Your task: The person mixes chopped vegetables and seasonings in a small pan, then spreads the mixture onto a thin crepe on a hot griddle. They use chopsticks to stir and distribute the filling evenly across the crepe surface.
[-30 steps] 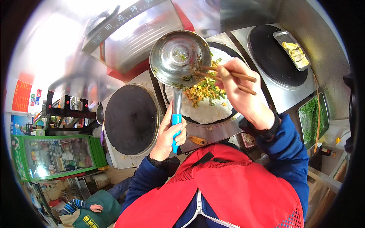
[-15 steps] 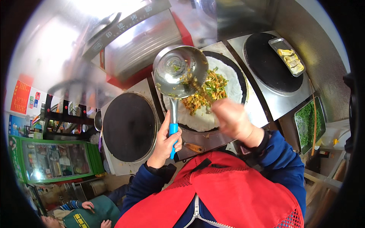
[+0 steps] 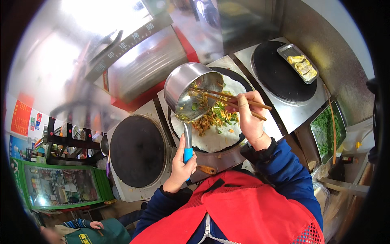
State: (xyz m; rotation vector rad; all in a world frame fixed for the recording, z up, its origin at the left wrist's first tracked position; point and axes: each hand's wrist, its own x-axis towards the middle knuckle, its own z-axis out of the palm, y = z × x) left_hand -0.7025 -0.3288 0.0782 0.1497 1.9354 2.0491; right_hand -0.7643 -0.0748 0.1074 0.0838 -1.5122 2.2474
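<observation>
Tilted steel saucepan (image 3: pixel 178 87), chopsticks (image 3: pixel 221 95) partly inside, over filling (image 3: pixel 204 124) on flatbread (image 3: pixel 214 143).

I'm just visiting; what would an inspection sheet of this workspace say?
Surface: three round black griddles, the middle one mostly under pale flatbread.
Job's things: metal pan tilted over the flatbread; chopped food on the flatbread and in the pan.
Clutter: tray of yellow food on the right griddle.
Hands: left hand grips the pan's blue handle; right hand holds chopsticks, tips inside the pan.
Cables: nothing seen.
Surroundings: green-framed cabinet and person in green, lower left.
</observation>
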